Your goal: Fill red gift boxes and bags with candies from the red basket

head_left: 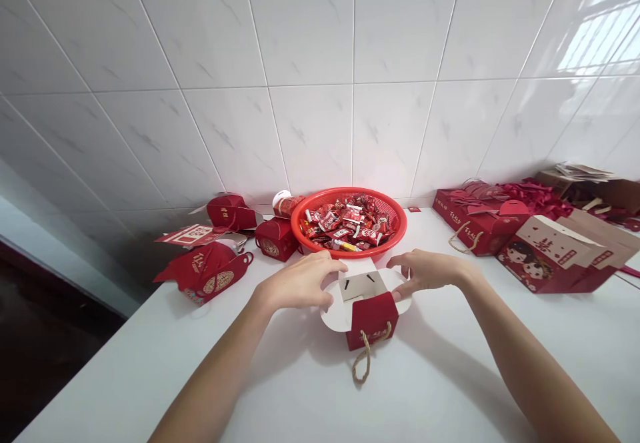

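A small red gift box (374, 324) stands upright on the table before me, its top unfolded so the white inside and side flaps show. A twisted rope handle (366, 356) hangs from its near face. At the left flap is my left hand (301, 281), thumb and index finger apart around its edge. My right hand (429, 271) is at the right flap, its thumb on the flap beside the box wall and its index finger spread away. Just behind the box, a red plastic basket (400, 233) holds many wrapped candies (350, 223).
Red boxes (217, 273) with round gold emblems stand on the left, one more small red box (277, 238) beside the basket. On the right are a larger red box (473, 226), printed gift bags (547, 256) and an open carton (620, 196). A tiled wall (310, 129) closes the back.
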A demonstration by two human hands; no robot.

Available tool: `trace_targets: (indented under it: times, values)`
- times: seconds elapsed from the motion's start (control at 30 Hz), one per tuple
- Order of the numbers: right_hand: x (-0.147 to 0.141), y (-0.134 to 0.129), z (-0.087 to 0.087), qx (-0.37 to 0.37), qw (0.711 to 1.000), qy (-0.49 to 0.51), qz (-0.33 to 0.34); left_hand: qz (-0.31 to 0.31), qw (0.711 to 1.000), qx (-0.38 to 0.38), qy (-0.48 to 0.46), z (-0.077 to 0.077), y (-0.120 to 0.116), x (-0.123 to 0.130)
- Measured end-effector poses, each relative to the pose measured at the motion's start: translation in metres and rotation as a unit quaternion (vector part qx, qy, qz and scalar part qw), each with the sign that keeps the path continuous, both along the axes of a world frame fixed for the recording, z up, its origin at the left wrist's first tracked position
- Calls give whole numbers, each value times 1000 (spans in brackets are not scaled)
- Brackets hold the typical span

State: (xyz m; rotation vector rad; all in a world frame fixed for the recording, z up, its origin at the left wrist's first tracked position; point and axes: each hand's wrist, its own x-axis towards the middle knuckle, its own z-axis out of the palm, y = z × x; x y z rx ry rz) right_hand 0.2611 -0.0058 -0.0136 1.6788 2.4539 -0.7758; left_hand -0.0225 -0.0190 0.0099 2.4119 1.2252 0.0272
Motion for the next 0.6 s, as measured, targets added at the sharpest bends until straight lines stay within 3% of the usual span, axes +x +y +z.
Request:
trace_targets:
  times: [0.17, 0.27, 0.37, 0.47, 0.6]
  values:
    - [-1, 1, -1, 24, 999, 31, 19, -47, 999, 11, -15, 3, -15, 15]
    - [-1, -1, 5, 53, 994, 91, 42, -62, 996, 21, -54, 1, -12, 17]
    - [-3, -1, 13, 125, 973, 184, 57, 6, 985, 92, -147, -5, 9, 14]
    - [-10, 2, 16, 200, 944, 262, 28, 107, 959, 173, -199, -13, 43, 11]
    - [-26, 19, 9, 223, 915, 338, -4, 156, 974, 99, -130, -26, 85, 15]
